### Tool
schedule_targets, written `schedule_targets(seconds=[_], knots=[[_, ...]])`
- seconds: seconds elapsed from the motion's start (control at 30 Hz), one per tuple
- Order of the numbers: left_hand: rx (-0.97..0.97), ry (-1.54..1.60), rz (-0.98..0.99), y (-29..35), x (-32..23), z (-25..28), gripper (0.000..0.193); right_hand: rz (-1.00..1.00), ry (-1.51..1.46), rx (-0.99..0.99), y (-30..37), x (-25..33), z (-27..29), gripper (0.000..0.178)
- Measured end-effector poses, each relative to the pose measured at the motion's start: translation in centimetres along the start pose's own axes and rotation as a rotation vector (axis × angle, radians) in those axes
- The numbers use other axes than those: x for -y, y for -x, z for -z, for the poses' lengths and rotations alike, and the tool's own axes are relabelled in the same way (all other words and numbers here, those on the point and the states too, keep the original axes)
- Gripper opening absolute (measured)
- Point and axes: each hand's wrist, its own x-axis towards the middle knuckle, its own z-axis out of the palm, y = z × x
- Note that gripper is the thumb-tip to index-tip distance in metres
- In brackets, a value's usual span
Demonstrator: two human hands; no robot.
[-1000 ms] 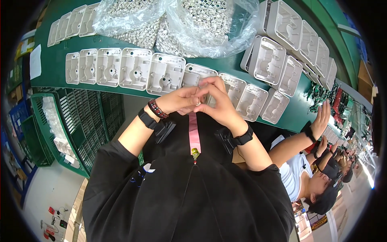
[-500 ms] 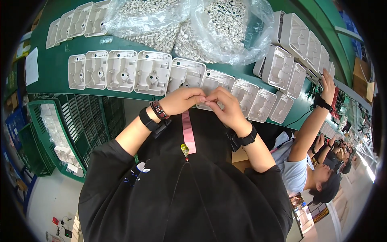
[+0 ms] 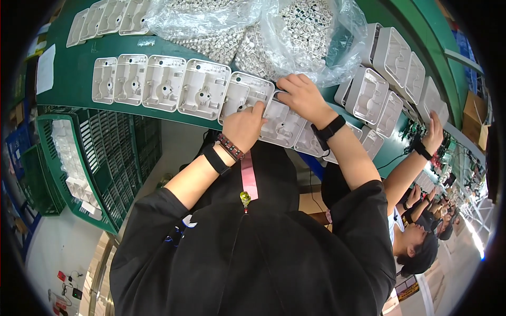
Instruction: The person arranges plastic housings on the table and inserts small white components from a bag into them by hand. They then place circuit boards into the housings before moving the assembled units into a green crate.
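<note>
A row of white plastic housings (image 3: 158, 87) lies on a green belt (image 3: 68, 100). My left hand (image 3: 242, 129), with a bead bracelet and a black band on the wrist, presses its fingertips onto one housing (image 3: 237, 92); what they pinch is hidden. My right hand (image 3: 300, 97), wearing a black watch, curls its fingers over the far edge of the neighbouring housing (image 3: 282, 129), right beside a clear bag of small white parts (image 3: 300, 31).
More white housings stand upright at the right (image 3: 379, 73) and lie along the belt's far side (image 3: 100, 18). A green crate (image 3: 113, 158) with white parts sits below the belt at left. Another person's hand (image 3: 435, 129) reaches onto the belt at right.
Both hands were together near my chest, fingers working at something small. They have moved up and forward onto the housings on the belt, and the view has tilted toward the belt.
</note>
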Motion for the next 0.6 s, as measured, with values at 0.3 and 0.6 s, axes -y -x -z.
schedule_targets(seconds=[0.3, 0.6], knots=[[-0.037, 0.011, 0.003, 0.3, -0.7, 0.6, 0.023, 0.025, 0.125, -0.108, 1.4, 0.2, 1.5, 0.012], [0.228, 1.366, 0.534, -0.6, 0.5, 4.6, 0.042, -0.456, -0.636, -0.325, -2.0, 8.6, 2.3, 0.021]])
